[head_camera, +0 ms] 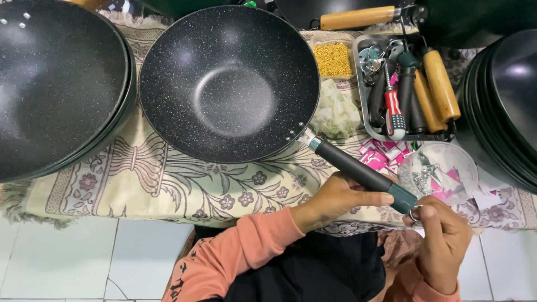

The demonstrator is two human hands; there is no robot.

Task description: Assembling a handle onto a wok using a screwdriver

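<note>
Cutting across the top edge, a dark pan with a wooden handle point(358, 17) shows only in part, and the stacked black woks at the left point(53, 84) and at the right point(512, 100) both run out of view. Small metal parts inside the clear plastic container point(442, 168) are too fine to make out, and the pink packets point(380, 156) beside it lie half hidden under it.

A speckled black wok point(229, 84) rests on the patterned cloth point(162, 179), its black handle point(358, 170) slanting down toward the person. The left hand point(335, 198) comes in from below in a salmon sleeve, fingers curled under the handle and thumb laid along it, gripping it near the green end cap. The right hand point(444, 246) is bunched, thumb and fingertips pinching a small metal ring point(414, 213) that touches the end of the handle.

Behind the handle, a metal tray point(363, 84) holds wooden handles, black handles and a red-handled screwdriver point(394, 112). Just left of the tray lie a heap of small brass-coloured fasteners point(333, 59) and a crumpled pale cloth point(335, 114). White floor tiles point(72, 260) show below the fringed edge of the patterned cloth.
</note>
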